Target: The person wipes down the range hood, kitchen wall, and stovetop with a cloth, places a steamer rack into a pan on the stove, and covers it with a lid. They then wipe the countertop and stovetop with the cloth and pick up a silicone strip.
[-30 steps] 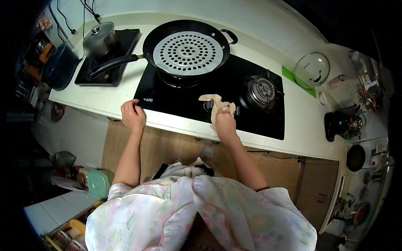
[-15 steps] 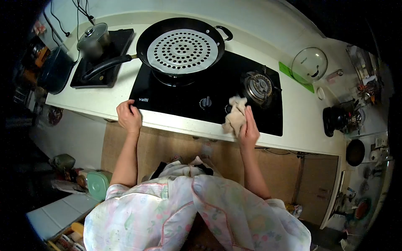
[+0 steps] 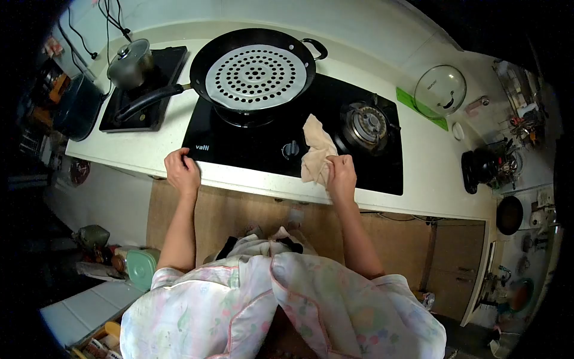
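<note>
My right hand [image 3: 342, 177] is closed on a beige cloth [image 3: 317, 149], which hangs over the front of the black gas hob [image 3: 263, 146]. The cloth covers part of the hob just right of a control knob [image 3: 291, 149]. My left hand [image 3: 182, 170] rests loosely curled on the counter's front edge, by the hob's front left corner, with nothing visible in it. A black wok [image 3: 200, 72] sits on the left burner, with a perforated steamer plate [image 3: 257, 76] inside. The right burner [image 3: 366, 125] is uncovered.
Left of the wok, a lidded pot [image 3: 130, 67] stands on a black portable cooker [image 3: 143, 113]. The wok's long handle [image 3: 149, 102] reaches over that cooker. At right, a glass lid [image 3: 439, 90] lies partly on a green board [image 3: 406, 99]. A black appliance [image 3: 471, 172] stands farther right.
My right hand has moved a little left and down, and its fingers now close on the cloth. The cloth hangs more spread out, farther left. My left hand stays at the edge.
</note>
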A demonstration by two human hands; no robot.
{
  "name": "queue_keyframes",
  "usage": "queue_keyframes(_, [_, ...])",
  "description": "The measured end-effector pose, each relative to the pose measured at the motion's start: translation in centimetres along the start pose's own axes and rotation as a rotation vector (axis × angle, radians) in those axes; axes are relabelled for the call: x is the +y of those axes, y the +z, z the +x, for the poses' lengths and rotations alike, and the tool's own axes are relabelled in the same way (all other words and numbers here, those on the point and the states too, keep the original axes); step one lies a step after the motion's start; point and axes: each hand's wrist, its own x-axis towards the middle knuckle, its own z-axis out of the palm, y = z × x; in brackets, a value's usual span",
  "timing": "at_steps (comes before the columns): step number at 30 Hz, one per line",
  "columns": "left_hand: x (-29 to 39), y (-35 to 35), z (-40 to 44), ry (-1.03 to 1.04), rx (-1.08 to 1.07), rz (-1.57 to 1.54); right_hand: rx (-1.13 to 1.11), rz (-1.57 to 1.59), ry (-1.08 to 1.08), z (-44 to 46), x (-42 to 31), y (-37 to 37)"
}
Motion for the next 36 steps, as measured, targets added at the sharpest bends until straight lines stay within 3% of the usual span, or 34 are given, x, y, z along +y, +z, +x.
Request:
queue_keyframes(5, [0.0, -0.1, 0.2, -0.010, -0.011, 0.000, 0.122, 0.035, 0.002, 1.1, 1.0, -3.2])
queue_keyframes(9, [0.7, -0.5, 0.2, 0.004, 0.012, -0.010, -0.224, -0.088, 0.022, 0.3, 2.2, -3.2])
queue_keyframes(13, [0.3, -0.6, -0.2, 0.005, -0.004, -0.004, -0.187, 0.086, 0.223, 1.7, 0.5, -2.6])
queue_keyframes(14, [0.4, -0.5, 0.1, 0.020, 0.000, -0.005, -0.256, 0.051, 0.143, 1.4, 1.5, -1.4])
queue_keyframes(21, [0.0, 0.0, -0.1, -0.020, -0.022, 0.036, -0.190, 0.034, 0.237, 2.7, 1.9, 1.9])
queue_keyframes(27, [0.5, -0.1, -0.1, -0.005, 0.042, 0.000, -0.315, -0.123, 0.401, 4.4, 1.7, 2.6])
queue_keyframes(30, [0.7, -0.5, 0.1, -0.012, 0.020, -0.005, -0.256, -0.043, 0.333, 3.5, 1.9, 2.5])
queue_keyframes(33, [0.7, -0.4, 0.1, -0.032, 0.017, 0.003, -0.028, 0.066, 0.215, 0.6, 2.1, 2.9])
queue_keyframes(36, [0.5, -0.3, 0.0, -0.020, 0.018, 0.000, -0.050, 0.138, 0.231, 0.7, 2.8, 2.9])
